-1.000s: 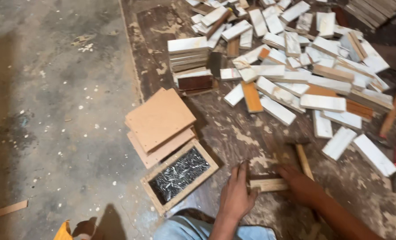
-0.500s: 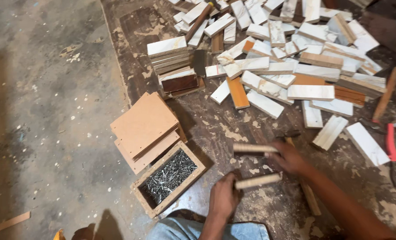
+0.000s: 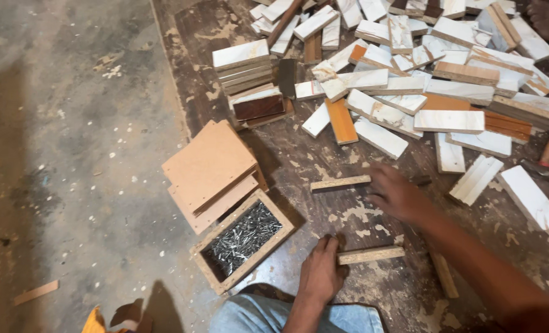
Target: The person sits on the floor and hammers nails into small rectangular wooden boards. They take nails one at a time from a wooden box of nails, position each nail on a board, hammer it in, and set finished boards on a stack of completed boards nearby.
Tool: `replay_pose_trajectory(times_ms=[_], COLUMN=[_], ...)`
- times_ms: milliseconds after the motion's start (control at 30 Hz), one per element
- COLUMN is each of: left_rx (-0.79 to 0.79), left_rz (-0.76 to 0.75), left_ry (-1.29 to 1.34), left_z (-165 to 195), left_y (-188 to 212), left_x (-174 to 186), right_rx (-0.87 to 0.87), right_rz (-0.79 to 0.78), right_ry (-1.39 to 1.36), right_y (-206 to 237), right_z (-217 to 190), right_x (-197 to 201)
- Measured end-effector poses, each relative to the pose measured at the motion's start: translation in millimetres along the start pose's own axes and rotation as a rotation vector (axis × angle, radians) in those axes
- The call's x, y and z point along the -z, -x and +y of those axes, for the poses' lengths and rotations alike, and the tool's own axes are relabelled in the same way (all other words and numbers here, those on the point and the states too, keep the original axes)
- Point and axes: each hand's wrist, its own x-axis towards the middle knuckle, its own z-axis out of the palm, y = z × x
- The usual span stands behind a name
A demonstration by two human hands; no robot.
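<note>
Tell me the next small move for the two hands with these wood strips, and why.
Probably slide the upper strip under the right hand toward the lower strip held by the left hand: they lie parallel but apart, near the box of nails.

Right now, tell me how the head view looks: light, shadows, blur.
Head view: soft, even light, no harsh glare; a dim shadow darkens the concrete floor at far left. The right hand is slightly motion-blurred, while the left hand, the box of nails and the wood strip look fairly sharp. The far pile of offcuts is a bit softer.
</note>
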Motion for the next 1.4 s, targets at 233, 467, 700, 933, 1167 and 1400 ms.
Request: replay_pose_trajectory(times_ms=[233,467,700,933,1167,1400], left_rx=[-0.079,0.136,-0.061,0.049,0.095,-0.164], left_rz=[0.783,0.906,1.113,0.940,0.357,0.394], left_ry=[0.023,-0.889,-0.471,0.604,1.059,0.402], left_z=[-41.5,-123.5,-91.0,-37.2,-12.5,-22.2], left_y=[-1.6,-33.3,3.9,31.9,21.9,14.5], left_x=[84.3,172.0,194.0,118.0,-43.7,-19.2], right_rx=[-0.230,-0.209,-0.370,-0.182,-0.281,-0.471], right_rz=[-0.061,-0.103,-0.144,0.060,0.118,0.248], right_ry=[-0.224,-0.156,-0.182,-0.639,-0.896,-0.940], right_y=[76.7,99.4,130.8,154.3,143.2,103.3], right_z=[12.5,2.8,-14.2,-25.0,-12.6,-13.7], right_x=[24.6,42.5,62.2,36.9,-26.0,-18.1])
